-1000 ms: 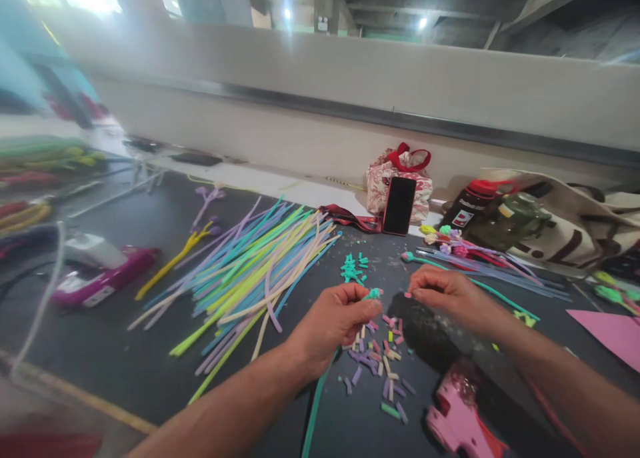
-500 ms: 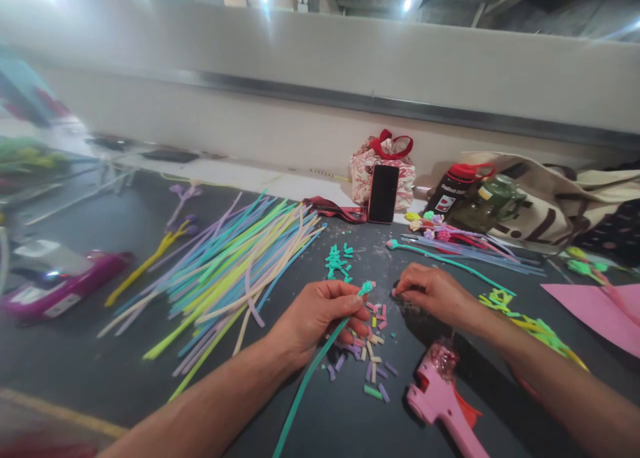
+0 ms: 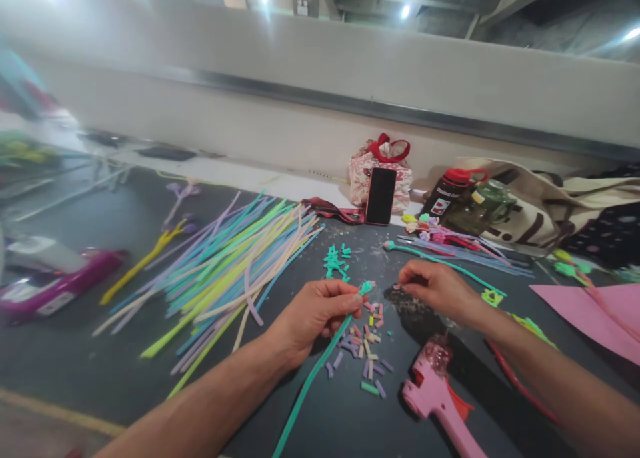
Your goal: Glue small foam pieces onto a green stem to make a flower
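My left hand pinches a teal pipe cleaner just below its bunched tip, where a bit of pink shows; its long stem trails down toward the front edge of the view. Off to the right, my right hand is closed at the fingertips on a small pink piece, held over a smudged patch of the table. Short cut pieces in pink, cream and purple lie scattered below my left hand. Beyond it sits a cluster of teal bits. A pink glue gun lies below my right hand.
A large bundle of coloured pipe cleaners spreads across the left. At the back, a phone leans against a patterned bag. Bottles stand back right, near finished stems. A purple tool lies far left.
My right hand has lifted slightly from the table, and the pink piece at its fingertips shows more clearly. My left hand keeps its pinch on the teal pipe cleaner. The view has shifted a little.
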Available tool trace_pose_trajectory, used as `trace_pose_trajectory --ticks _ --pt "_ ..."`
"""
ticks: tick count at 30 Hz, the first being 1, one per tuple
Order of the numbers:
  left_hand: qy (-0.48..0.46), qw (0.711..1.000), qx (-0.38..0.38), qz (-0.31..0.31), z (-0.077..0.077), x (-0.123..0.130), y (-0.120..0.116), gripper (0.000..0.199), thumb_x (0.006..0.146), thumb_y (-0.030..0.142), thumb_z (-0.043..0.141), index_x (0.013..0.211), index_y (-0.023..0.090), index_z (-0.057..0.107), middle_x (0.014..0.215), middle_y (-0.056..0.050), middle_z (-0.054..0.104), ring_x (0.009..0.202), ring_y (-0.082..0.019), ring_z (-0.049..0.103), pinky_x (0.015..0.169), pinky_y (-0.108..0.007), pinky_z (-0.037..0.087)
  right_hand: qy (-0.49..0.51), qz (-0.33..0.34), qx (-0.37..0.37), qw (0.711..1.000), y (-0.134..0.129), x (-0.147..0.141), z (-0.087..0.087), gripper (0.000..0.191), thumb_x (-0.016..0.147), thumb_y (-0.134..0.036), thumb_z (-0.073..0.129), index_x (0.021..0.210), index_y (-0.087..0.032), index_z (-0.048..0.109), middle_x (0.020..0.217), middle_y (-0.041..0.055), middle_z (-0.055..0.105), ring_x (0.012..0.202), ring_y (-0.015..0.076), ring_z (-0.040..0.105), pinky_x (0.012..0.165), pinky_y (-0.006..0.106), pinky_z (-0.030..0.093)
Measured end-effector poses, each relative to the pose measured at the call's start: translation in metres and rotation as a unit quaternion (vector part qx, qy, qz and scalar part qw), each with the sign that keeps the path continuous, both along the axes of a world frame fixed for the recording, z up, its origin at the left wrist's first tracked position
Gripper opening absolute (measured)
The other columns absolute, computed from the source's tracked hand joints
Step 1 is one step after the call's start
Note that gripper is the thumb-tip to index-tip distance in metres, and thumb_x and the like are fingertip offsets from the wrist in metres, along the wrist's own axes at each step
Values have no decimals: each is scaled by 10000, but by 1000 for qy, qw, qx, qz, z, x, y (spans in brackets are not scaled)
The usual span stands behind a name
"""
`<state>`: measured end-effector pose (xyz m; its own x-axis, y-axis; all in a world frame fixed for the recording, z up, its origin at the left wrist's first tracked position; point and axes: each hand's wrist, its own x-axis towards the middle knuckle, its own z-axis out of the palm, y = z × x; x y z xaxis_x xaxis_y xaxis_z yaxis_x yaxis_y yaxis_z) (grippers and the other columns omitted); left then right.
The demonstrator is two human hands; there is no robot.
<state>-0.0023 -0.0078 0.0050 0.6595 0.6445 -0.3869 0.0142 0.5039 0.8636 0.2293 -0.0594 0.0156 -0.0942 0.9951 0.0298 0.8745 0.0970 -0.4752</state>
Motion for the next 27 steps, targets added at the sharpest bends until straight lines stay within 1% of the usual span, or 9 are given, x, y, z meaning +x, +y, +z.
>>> trace_pose_trajectory --ticks 2,7,10,13,16,18,22,24,27 --pt "-2 1000 0 -2 0 0 -1 232 604 331 707 642 129 600 586 13 590 367 3 315 349 -151 155 9 4 0 1000 0 -4 1 93 783 -204 500 769 -197 591 714 -8 607 651 132 544 597 232 388" --pt "-5 1000 4 7 -2 1 -2 221 623 318 700 636 131 583 557 25 568 358 6 304 342 -148 151 16 -4 19 1000 3 -10 1 127 725 -225 565 617 -192 507 656 -19 519 600 129 487 569 239 358" --pt "-8 1000 6 7 -3 1 -2 214 634 317 694 648 135 584 577 23 579 360 7 315 342 -143 160 36 -13 15 999 5 -11 -2 28 725 -200 542 711 -195 518 639 -33 519 576 121 481 541 227 353" --pt "-11 1000 6 4 -2 1 -2 206 644 311 689 649 137 580 580 25 580 360 10 315 342 -138 164 59 -18 6 998 5 -12 -1 61 751 -215 513 797 -192 546 659 -32 548 574 116 491 537 220 357" --pt "-12 1000 7 4 -1 0 -2 205 644 306 689 645 136 575 573 28 573 359 10 312 339 -135 160 70 -25 0 997 4 -14 1 133 772 -270 500 676 -187 540 580 -40 510 533 112 461 499 220 326" --pt "-14 1000 7 7 0 1 -2 203 642 301 689 646 133 575 572 26 569 359 9 310 336 -134 163 81 -31 1 996 4 -15 1 151 767 -284 508 654 -185 524 580 -39 498 542 113 462 501 219 330" --pt "-20 1000 2 8 -3 0 -2 186 653 291 680 668 131 587 583 20 568 362 11 309 333 -125 168 112 -34 -11 993 5 -16 -2 111 787 -272 470 800 -183 536 660 -31 544 547 105 520 524 209 396" --pt "-27 1000 4 14 -4 0 0 174 666 289 669 693 132 597 584 21 566 361 12 309 331 -120 169 115 -44 -17 992 5 -16 0 147 812 -285 436 840 -185 540 625 -38 544 496 101 520 492 204 408" --pt "-34 999 6 31 -3 -2 2 164 680 283 658 726 133 609 576 27 557 360 13 316 325 -113 171 96 -67 -13 993 -6 -17 9 263 851 -332 385 688 -191 536 504 -46 493 437 106 486 449 207 389"
